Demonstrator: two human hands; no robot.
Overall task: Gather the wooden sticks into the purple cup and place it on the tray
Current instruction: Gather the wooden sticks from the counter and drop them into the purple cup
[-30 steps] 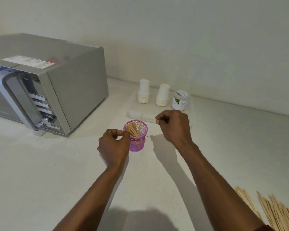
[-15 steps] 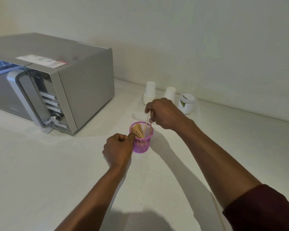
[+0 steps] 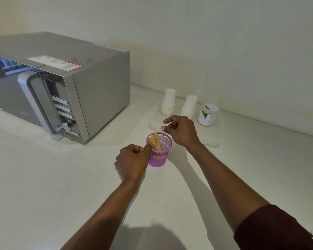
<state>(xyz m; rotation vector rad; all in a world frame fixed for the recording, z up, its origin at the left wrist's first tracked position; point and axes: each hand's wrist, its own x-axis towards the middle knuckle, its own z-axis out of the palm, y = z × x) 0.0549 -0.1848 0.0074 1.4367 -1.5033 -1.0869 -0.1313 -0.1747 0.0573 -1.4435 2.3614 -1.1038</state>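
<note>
Steadying the purple cup [image 3: 159,150] mid-tabletop, left hand [image 3: 132,162] is clamped on its rim. Right hand [image 3: 181,131], fingers now apart at 1 o'clock, has just released a stick; wooden sticks [image 3: 155,140] stand inside. Tray [image 3: 212,141] placement remains.

Left hand [image 3: 132,163] fisted, right hand [image 3: 182,131] fingers spread

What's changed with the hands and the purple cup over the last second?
The right hand carried a stick over the purple cup, dropped it among the wooden sticks, and now hovers open. The left hand kept its grip at the rim; the cup stayed off the tray.
</note>
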